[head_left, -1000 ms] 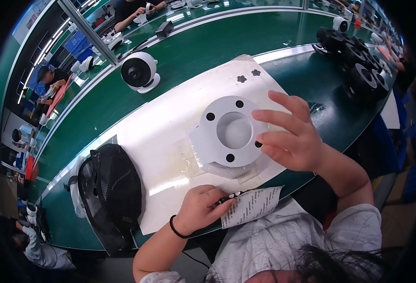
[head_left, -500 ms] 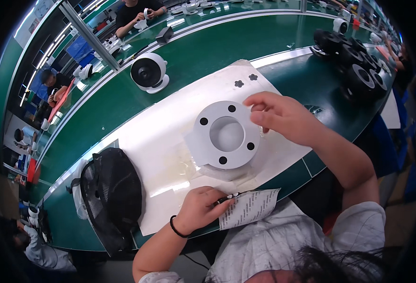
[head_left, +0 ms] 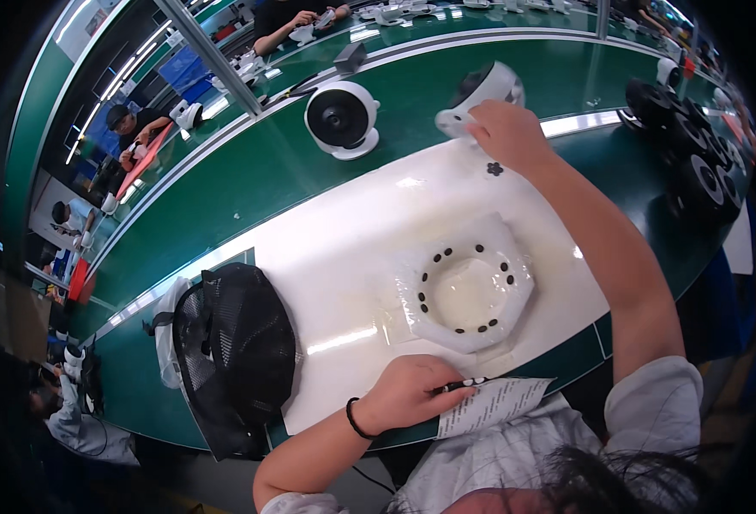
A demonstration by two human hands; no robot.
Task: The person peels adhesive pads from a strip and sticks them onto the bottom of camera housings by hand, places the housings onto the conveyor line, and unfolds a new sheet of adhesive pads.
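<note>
My right hand [head_left: 511,133] is closed on the base of a white camera with a dark front [head_left: 494,84], tilted and blurred, at the far edge of the white board. A dark round spot shows on its base. Near the board's front edge, my left hand [head_left: 417,390] pinches a printed backing sheet [head_left: 494,409]; a black, white-spotted edge shows by its fingers. Between the hands lies a white padded octagonal holder [head_left: 412,300] with several small black dots around its round opening. A black flower-shaped piece [head_left: 495,169] lies just below my right hand.
Another white camera [head_left: 341,118] stands upright beyond the board. A black mesh bag [head_left: 249,343] lies at the left. Several black round parts [head_left: 691,137] are piled at the far right. A metal post [head_left: 211,56] rises at the far left; other people work beyond.
The white ring-shaped base with four black pads has left the holder, baring it. My right hand has moved away and now holds a white camera. My left hand keeps the sheet.
</note>
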